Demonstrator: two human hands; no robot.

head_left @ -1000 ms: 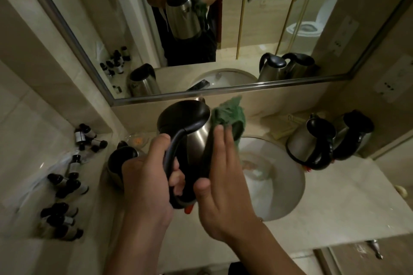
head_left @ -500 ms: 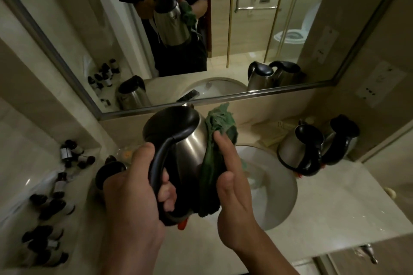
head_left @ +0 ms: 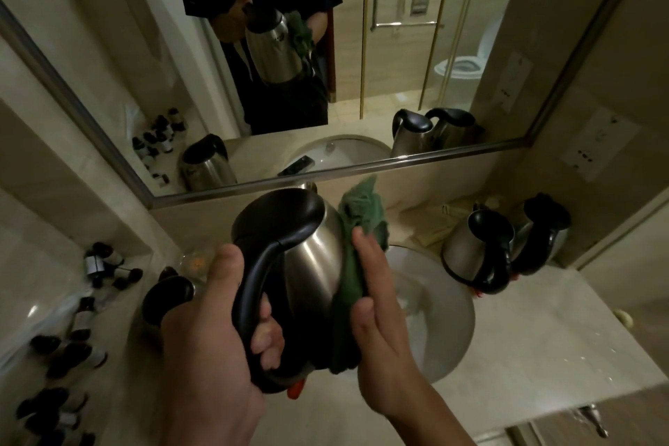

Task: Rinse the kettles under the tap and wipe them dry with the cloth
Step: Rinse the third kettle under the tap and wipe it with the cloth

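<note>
I hold a steel kettle (head_left: 311,261) with a black lid and handle above the counter's front, tilted away from me. My left hand (head_left: 213,333) grips its black handle. My right hand (head_left: 380,319) presses a green cloth (head_left: 358,239) flat against the kettle's right side. Two more steel kettles (head_left: 470,250) (head_left: 543,232) stand together at the right of the basin. Another kettle (head_left: 166,300) sits at the left, mostly hidden behind my left hand.
The round white basin (head_left: 434,319) lies just right of the held kettle. Several small dark-capped bottles (head_left: 72,344) are scattered along the left ledge. A mirror (head_left: 325,83) fills the wall ahead. The marble counter (head_left: 543,355) extends to the right.
The kettle has been tipped a little further, and my right hand has slid the cloth down and around its right side. The view has tilted upward.
</note>
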